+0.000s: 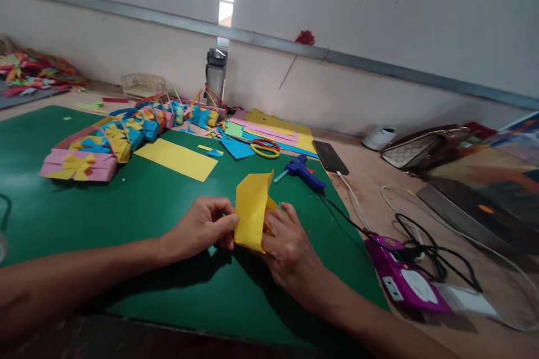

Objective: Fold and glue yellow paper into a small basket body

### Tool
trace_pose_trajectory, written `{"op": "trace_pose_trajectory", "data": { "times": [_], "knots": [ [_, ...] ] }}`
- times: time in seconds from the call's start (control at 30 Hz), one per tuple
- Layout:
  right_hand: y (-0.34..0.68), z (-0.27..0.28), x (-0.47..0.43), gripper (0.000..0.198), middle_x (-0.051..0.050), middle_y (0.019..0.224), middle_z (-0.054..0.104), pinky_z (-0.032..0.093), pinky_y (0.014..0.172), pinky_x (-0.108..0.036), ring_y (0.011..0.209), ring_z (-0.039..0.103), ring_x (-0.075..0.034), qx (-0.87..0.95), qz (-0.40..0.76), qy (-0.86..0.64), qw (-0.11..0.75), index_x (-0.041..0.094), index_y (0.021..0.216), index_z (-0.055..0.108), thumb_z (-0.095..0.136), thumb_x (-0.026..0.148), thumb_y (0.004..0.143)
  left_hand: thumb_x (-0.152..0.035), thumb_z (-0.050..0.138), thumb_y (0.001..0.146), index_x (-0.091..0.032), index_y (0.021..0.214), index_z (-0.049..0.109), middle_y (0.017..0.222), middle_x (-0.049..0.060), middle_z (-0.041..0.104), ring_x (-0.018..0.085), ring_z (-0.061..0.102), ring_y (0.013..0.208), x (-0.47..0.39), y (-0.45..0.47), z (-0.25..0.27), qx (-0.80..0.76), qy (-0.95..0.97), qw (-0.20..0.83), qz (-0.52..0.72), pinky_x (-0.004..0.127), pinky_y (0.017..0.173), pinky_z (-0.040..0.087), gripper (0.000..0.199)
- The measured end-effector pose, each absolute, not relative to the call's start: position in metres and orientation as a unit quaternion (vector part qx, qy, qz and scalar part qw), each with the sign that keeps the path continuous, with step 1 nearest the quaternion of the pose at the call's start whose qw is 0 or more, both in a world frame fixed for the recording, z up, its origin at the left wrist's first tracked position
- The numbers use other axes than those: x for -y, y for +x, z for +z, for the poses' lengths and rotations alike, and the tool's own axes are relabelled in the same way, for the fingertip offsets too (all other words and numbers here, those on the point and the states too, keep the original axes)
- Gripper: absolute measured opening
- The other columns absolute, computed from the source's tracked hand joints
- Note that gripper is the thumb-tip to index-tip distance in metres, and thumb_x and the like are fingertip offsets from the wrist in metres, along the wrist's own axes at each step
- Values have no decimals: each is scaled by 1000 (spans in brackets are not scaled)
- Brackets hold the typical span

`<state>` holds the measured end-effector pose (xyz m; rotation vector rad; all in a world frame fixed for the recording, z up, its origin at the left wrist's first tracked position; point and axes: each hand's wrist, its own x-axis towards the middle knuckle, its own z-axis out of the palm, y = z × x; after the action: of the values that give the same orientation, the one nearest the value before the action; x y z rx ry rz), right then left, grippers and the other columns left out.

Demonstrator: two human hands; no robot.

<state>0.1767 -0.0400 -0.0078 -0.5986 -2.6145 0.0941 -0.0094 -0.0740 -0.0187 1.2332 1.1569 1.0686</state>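
A folded yellow paper box point(251, 210) is held up over the green mat point(168, 291), between my two hands. My left hand point(210, 223) pinches its left edge between thumb and fingers. On the other side, my right hand point(288, 244) grips it, with some fingers hidden behind the paper. Beyond it lie a blue glue gun point(307, 173) and scissors point(266, 147) with red and yellow handles. A flat yellow paper strip point(179, 158) rests farther left on the mat.
Small paper baskets with bows point(80, 165) line the mat's left side. Coloured sheets point(269, 126) and a bottle point(216, 76) stand at the back. To the right are a phone point(329, 157), a purple power strip point(404, 280) with cables, and a bag point(425, 146).
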Motion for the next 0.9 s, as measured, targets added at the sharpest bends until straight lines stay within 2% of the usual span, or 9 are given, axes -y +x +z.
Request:
{"op": "trace_pose_trajectory", "data": {
  "times": [0.3, 0.43, 0.6, 0.9],
  "knots": [
    [179, -6, 44, 29, -5, 78, 58, 23, 94, -46, 83, 48, -19, 954, 2, -217, 208, 21, 73, 66, 40, 12, 85, -28, 55, 74, -14, 61, 51, 51, -4, 52, 6, 48, 45, 70, -13, -20, -479, 564, 512, 436, 17, 43, 37, 19],
    [180, -5, 46, 28, -4, 79, 58, 21, 95, -47, 85, 48, -19, 956, -10, -216, 199, 22, 75, 66, 42, 11, 84, -27, 53, 76, -14, 64, 55, 52, -3, 52, 7, 47, 47, 71, -14, -21, -475, 590, 502, 418, 18, 45, 36, 18],
    [181, -5, 47, 27, -4, 85, 59, 17, 96, -48, 88, 47, -20, 956, -5, -219, 193, 24, 81, 66, 42, 11, 83, -24, 51, 77, -14, 63, 59, 57, -1, 55, 9, 46, 53, 73, -15, -21, -470, 649, 436, 410, 18, 49, 37, 20],
    [183, -7, 47, 32, -5, 86, 60, 16, 95, -50, 90, 47, -21, 954, -10, -214, 210, 25, 91, 66, 40, 9, 82, -23, 45, 82, -13, 75, 66, 62, 1, 59, 11, 49, 57, 75, -18, -22, -464, 717, 374, 361, 19, 53, 38, 24]
  ]
}}
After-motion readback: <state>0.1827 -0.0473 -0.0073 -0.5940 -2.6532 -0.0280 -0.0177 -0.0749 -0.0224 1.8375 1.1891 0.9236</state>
